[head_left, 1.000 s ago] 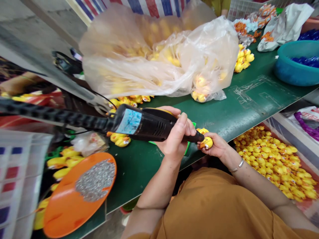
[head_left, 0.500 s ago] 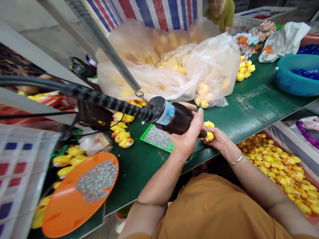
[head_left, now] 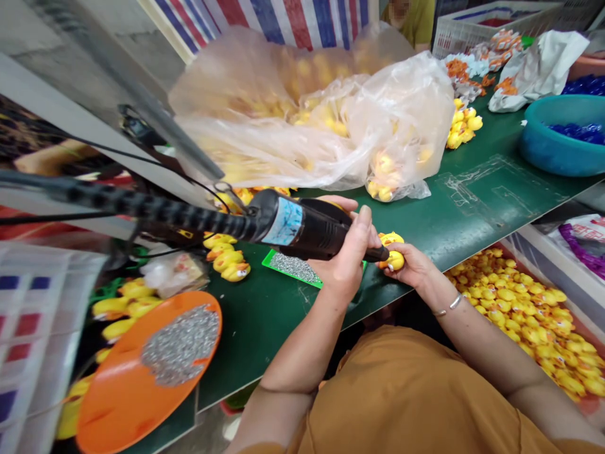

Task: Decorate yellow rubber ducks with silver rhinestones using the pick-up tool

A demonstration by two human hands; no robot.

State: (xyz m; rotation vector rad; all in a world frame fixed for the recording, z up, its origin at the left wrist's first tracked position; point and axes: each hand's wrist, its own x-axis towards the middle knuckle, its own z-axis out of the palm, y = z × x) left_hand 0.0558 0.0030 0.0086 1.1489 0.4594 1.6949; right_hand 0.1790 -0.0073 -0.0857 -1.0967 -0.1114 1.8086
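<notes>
My left hand (head_left: 348, 255) is wrapped round a black electric screwdriver (head_left: 312, 226) with a blue label, which lies nearly level and hangs by a spring. The screwdriver's tip meets a small yellow duck part (head_left: 394, 260), pinched in the fingers of my right hand (head_left: 412, 266). Another yellow piece (head_left: 391, 238) shows just behind it. Under the screwdriver, a green tray (head_left: 293, 272) of small silver screws is partly hidden by my left hand. What the screwdriver tip touches is too small to make out.
Orange dish (head_left: 123, 384) of screws at left, near yellow ducks (head_left: 227, 258). Large plastic bag (head_left: 283, 151) of ducks behind. Teal basin (head_left: 562, 142) with blue pieces at right; bin of ducks (head_left: 524, 315) below the green table's (head_left: 246, 343) edge. A person (head_left: 418, 25) sits at the back.
The screwdriver's rear end and cable have swung left and down, so the tool lies more level. My left hand has shifted slightly left. My right hand still pinches the duck part.
</notes>
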